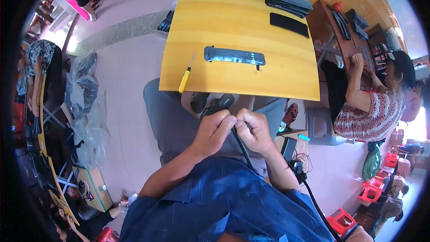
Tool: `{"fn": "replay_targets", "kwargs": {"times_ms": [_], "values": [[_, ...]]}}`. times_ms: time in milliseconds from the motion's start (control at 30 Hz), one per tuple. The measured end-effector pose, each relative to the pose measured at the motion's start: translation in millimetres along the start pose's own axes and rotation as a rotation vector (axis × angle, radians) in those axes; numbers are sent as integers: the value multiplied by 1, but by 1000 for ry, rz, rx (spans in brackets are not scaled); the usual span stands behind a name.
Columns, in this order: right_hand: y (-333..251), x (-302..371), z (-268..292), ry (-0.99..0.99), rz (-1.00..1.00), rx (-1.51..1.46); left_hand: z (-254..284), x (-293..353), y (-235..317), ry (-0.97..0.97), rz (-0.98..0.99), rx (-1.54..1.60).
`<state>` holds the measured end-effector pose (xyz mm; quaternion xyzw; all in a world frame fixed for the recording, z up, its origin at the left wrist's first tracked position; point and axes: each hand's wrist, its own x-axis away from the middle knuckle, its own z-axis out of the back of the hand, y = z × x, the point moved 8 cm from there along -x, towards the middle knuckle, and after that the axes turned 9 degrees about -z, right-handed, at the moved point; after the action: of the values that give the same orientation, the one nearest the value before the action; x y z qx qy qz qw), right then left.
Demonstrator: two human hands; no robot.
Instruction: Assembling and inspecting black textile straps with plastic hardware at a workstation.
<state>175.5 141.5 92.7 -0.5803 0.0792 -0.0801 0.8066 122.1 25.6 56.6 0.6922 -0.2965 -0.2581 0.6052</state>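
My left hand (214, 131) and my right hand (254, 131) meet over my lap, just below the near edge of the yellow table (188, 49). The fingers of both are closed, thumbs and knuckles touching. Between them they pinch a narrow black strip (242, 147), which runs down from the right thumb toward my shirt; its gripped part is hidden. Beyond my hands a flat grey-black sleeve (234, 56) lies crosswise on the table, with small black tabs at its edge. To its left rests a screwdriver (184, 80) with a yellow handle.
Stacks of black sleeves (288, 3) and a single dark one (289, 24) lie at the table's far right. A seated person (374, 103) works at a brown table on the right. Clear plastic bags (85, 103) are on the floor at left; a black cable (320, 208) passes my right elbow.
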Motion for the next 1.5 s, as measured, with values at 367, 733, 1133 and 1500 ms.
{"fn": "replay_targets", "kwargs": {"times_ms": [367,733,1133,1500], "values": [[-16,-18,6,-262,105,81,-5,-1,5,36,-31,130],[23,-3,85,656,-146,-386,31,-10,14,515,-248,144],[70,-21,278,1247,120,-532,155,47,46,928,-422,126],[94,-64,291,1142,75,-590,122,66,-4,817,-178,136]]}}
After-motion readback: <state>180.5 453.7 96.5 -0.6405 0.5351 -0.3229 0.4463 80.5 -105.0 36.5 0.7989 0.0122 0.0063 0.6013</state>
